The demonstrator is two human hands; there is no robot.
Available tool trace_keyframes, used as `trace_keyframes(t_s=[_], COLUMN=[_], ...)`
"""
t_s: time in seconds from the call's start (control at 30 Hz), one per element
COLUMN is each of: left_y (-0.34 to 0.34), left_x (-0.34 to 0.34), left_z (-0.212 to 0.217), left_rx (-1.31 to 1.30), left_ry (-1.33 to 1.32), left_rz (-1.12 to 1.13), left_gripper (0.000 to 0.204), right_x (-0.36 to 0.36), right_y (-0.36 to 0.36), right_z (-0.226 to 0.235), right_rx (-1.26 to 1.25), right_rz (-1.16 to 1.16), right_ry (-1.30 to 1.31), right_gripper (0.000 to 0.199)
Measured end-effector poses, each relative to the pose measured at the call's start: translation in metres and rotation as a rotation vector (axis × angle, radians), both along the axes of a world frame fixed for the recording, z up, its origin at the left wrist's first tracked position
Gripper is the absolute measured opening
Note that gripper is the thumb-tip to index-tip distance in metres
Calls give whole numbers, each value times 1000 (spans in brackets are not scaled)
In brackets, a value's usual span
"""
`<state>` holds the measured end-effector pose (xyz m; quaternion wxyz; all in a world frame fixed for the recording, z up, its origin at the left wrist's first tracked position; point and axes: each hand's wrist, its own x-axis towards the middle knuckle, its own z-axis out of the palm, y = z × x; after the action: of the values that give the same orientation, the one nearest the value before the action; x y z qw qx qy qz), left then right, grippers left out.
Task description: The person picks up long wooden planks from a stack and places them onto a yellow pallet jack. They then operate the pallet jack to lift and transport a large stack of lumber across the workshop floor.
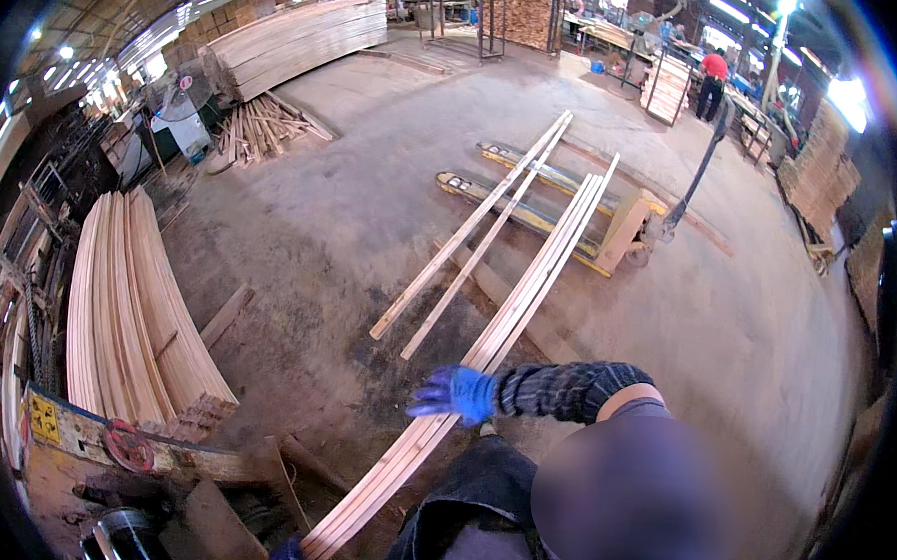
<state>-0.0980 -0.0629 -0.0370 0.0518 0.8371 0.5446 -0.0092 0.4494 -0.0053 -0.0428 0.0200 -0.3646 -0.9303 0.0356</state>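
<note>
Several long pale wooden strips (416,444) run side by side from the lower left toward a pallet truck (621,232), their far ends over its forks. My right hand (454,392), in a blue glove, lies across the bundle with palm down. Its fingers are stretched apart toward the left. At the near end of the strips is my left hand (291,555), in a dark blue glove, closed at their edge and largely cut off by the frame. Two separate strips (471,231) lie left of the bundle, reaching across the forks.
A tall stack of boards (132,306) stands on the left, beside a machine with a red handwheel (129,446). Offcuts (260,132) lie heaped farther back, near a large timber pile (294,43). Someone in a red top (714,69) stands far right.
</note>
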Motion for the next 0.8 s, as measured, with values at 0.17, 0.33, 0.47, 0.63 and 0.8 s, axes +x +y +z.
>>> trace_keyframes(t_s=[0.17,0.33,0.47,0.63,0.8], left_y=[1,18,43,63,44], left_x=[-21,116,263,208,143], left_z=[7,0,26,-6,11], left_rx=[-61,85,64,-36,-129], left_ry=[103,-67,-316,-66,-20], left_rz=[84,-96,-162,-37,-34], left_gripper=[76,83,81,66,82], right_x=[33,-48,-108,-106,45], right_y=[2,11,4,5,4], right_z=[0,-8,-29,5,10], right_rx=[54,-51,150,93,124], right_rz=[-230,-243,-279,-185,-328], right_ry=[-126,-97,25,120,-34], right_gripper=[104,90,82,93,107])
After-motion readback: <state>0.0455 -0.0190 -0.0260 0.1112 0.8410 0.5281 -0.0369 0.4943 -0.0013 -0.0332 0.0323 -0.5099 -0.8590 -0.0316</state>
